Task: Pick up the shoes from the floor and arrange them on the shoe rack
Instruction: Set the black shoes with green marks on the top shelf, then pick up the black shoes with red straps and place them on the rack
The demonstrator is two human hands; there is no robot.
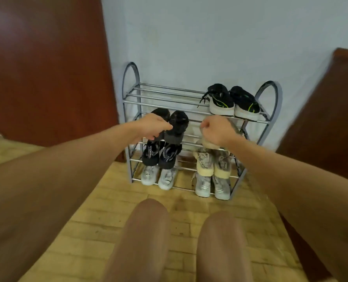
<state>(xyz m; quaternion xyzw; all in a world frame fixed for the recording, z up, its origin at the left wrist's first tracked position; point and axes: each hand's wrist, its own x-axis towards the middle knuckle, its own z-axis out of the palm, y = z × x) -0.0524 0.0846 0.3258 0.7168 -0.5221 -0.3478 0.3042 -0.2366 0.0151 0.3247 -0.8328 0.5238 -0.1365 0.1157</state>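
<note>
The left grip [156,125] pinches a pair of black shoes [178,124], matte with dark soles, held side by side at the second shelf of the grey metal shoe rack [165,95]. The right grip [217,130] curls round a pale tan shoe [208,144] at that shelf's right end, mostly hidden beneath it.

One shoe rack [158,92] with four tiers is present, and twelve countable shoes in six pairs are at it: two black-and-green sneakers [222,100], two black shoes [178,123], two black printed slip-ons [150,154], two beige shoes [204,162], two white sneakers [150,175] and two grey sneakers [203,185]. The pale footwear [208,144] under the right hand [215,131] cannot be counted, since the hand covers most of it. Two hands are in view: one left hand [154,125] and one right hand.
</note>
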